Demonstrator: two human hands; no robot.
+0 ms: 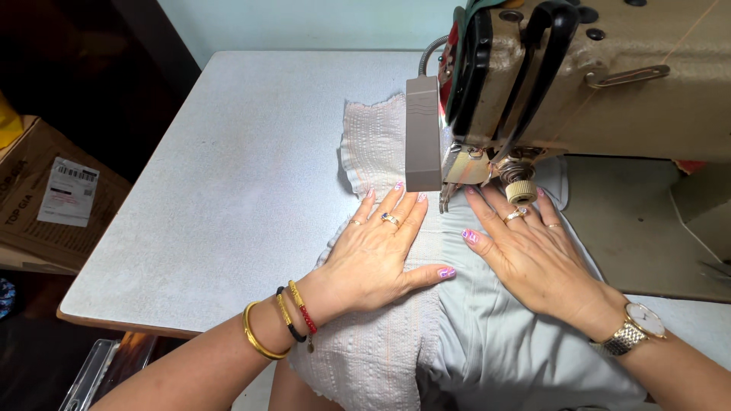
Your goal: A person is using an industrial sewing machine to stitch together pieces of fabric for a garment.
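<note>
On the pale grey counter, which fills most of the view, a beige industrial sewing machine stands at the far right with its head reaching over the work. Beneath the head lies the fabric, in two joined parts: a cream shirred panel with close puckered rows and a frilled edge, running from beyond the needle back toward the person's lap, and beside it on the right a smooth pale grey-green cloth that falls in soft folds off the counter's near edge. The left hand lies flat and open on the shirred panel, palm down, fingers spread and pointing toward the machine, the thumb stretched out to the right along the seam between the two cloths; it grips nothing, only presses. The right hand rests the same way on the grey-green cloth, open and flat, fingertips just in front of the presser foot and near a ribbed brass knob. The seam runs between the two hands straight up to the foot. Gold bangles circle the left wrist, a gold watch the right. A cardboard box sits on the floor at the left.
</note>
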